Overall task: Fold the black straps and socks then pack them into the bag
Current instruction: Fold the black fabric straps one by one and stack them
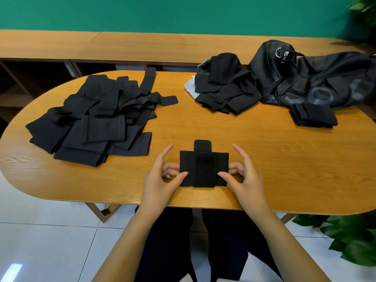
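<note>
Bare forearms (126, 241) reach up from the near side, over dark trousers, to a folded strap (204, 169). It lies flat on the wooden worktop (264, 159), in the middle and close to the near edge. The left hand (160, 178) pinches the strap's left edge: the thumb lies on top of the fabric, the lower fingers curl against the side, and the forefinger points up, free. The right hand (244, 176) mirrors it on the right edge, with thumb on top, lower fingers curled and forefinger raised. A short tab sticks out from the strap's far edge, and a darker band runs down its middle.

Left of the hands and farther off lies a loose heap (91, 117) of overlapping black straps and socks. At the far right a second pile (225, 88) of black pieces rests partly on a white sheet (189, 86) and touches the black mesh bag (317, 78). The bag lies slumped, with a metal ring and zip pull (281, 54) near its far end. A small folded bundle (313, 117) sits against the bag's near side. Beyond the worktop a long wooden bench (122, 45) runs along a green wall, and a leafy plant (354, 237) stands at the near right.
</note>
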Demonstrator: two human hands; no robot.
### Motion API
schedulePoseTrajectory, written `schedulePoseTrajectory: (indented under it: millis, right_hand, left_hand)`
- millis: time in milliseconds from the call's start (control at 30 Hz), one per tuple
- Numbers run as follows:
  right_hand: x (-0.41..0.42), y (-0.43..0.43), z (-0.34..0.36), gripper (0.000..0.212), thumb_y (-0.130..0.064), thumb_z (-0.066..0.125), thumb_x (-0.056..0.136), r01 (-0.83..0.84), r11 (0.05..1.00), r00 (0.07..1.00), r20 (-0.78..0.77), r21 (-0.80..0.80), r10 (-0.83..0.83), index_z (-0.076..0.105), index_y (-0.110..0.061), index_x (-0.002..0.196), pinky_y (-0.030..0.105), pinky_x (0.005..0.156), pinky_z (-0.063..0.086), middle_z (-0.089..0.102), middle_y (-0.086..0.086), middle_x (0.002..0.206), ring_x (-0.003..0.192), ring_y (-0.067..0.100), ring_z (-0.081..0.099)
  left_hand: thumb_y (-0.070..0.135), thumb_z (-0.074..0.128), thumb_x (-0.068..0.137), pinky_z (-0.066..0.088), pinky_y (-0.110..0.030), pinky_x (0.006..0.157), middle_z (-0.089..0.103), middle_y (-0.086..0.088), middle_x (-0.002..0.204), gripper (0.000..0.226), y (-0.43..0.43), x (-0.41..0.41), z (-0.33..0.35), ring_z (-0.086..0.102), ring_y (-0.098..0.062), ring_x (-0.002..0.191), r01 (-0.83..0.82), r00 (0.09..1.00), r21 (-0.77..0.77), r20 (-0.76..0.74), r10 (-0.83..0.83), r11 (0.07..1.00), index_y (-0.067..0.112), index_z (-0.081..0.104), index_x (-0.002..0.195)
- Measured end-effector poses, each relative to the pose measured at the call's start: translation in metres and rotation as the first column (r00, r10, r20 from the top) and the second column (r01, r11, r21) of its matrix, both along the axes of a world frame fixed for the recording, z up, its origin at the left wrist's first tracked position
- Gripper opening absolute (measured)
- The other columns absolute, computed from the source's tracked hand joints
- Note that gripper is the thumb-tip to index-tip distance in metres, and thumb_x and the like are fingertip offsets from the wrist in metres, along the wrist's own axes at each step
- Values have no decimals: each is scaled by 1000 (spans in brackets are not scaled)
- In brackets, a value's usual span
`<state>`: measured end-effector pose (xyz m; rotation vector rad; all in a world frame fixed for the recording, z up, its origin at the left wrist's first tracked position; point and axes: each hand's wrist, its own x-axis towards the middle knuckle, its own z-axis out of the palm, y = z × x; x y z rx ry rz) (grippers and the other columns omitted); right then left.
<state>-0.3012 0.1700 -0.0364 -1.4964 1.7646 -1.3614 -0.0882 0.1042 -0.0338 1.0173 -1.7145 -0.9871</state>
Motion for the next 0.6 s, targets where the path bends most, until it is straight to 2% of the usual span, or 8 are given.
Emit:
schedulePoseTrajectory:
  millis: [100, 167, 233, 300, 367, 433, 533, 600]
  right_hand:
    - [0, -3, -2, 76, -19, 73, 84, 17, 998, 997, -80, 63, -12, 30, -36, 145, 7, 85, 41, 62, -9, 92, 89, 3, 59]
    - [1, -4, -2, 65, -23, 72, 86, 52, 997, 982, -183, 65, -40, 39, -31, 142, 8, 85, 39, 54, -14, 100, 93, 0, 51]
    - [1, -5, -3, 45, -33, 64, 91, 64, 998, 946, -319, 1, -61, 52, -28, 134, 17, 92, 38, 48, -20, 112, 104, -2, 43]
    - [0, -3, -3, 37, -43, 50, 95, 17, 999, 913, -407, -35, -30, 58, -29, 128, 27, 98, 35, 47, -23, 122, 118, -1, 39]
    - [0, -2, -5, 39, -48, 42, 96, -43, 999, 887, -461, -24, 27, 60, -32, 127, 26, 102, 29, 50, -26, 126, 124, -2, 38]
    - [2, -1, -4, 40, -49, 41, 96, -77, 997, 865, -498, -16, 59, 60, -33, 128, 21, 106, 22, 51, -28, 126, 127, -7, 35]
    - [3, -1, -2, 44, -56, 43, 93, -100, 995, 858, -506, 11, 92, 58, -36, 129, 12, 109, 10, 47, -31, 125, 128, -16, 26]
    - [2, -2, -3, 48, -63, 44, 89, -125, 991, 853, -507, 41, 128, 56, -40, 130, 20, 112, 12, 46, -32, 129, 132, -14, 25]
  left_hand:
    - [11, 75, 81, 48, -15, 84, 66, 9, 89, 79, -2, -3, -4, 65, -9, 81, -22, 996, -6, 86, 23, 1000, 36, 31, 142]
    - [14, 75, 82, 46, -14, 80, 61, 11, 100, 75, -3, -5, -5, 60, -8, 87, -38, 986, -52, 161, 46, 998, 34, 34, 141]
    - [23, 73, 84, 44, -15, 86, 56, 13, 111, 59, -4, -4, -5, 54, -5, 101, -11, 974, -151, 220, 45, 988, 33, 45, 135]
    - [41, 68, 84, 39, -23, 101, 54, 17, 125, 44, -5, -1, -5, 47, -2, 120, 76, 958, -214, 285, -12, 974, 30, 58, 126]
    - [56, 64, 80, 26, -27, 110, 50, 20, 136, 50, -7, 2, -6, 36, 2, 134, 179, 926, -185, 364, -102, 966, 31, 63, 124]
    - [62, 65, 74, 15, -24, 113, 45, 24, 141, 58, -8, 2, -7, 27, 7, 138, 243, 888, -177, 437, -145, 954, 33, 62, 125]
    - [62, 66, 75, 11, -19, 112, 43, 31, 136, 57, -9, 1, -9, 22, 18, 134, 243, 862, -188, 491, -124, 952, 36, 61, 125]
    - [65, 59, 78, 12, -18, 109, 44, 30, 134, 54, -9, 0, -11, 24, 17, 133, 225, 860, -205, 501, -96, 952, 36, 62, 124]
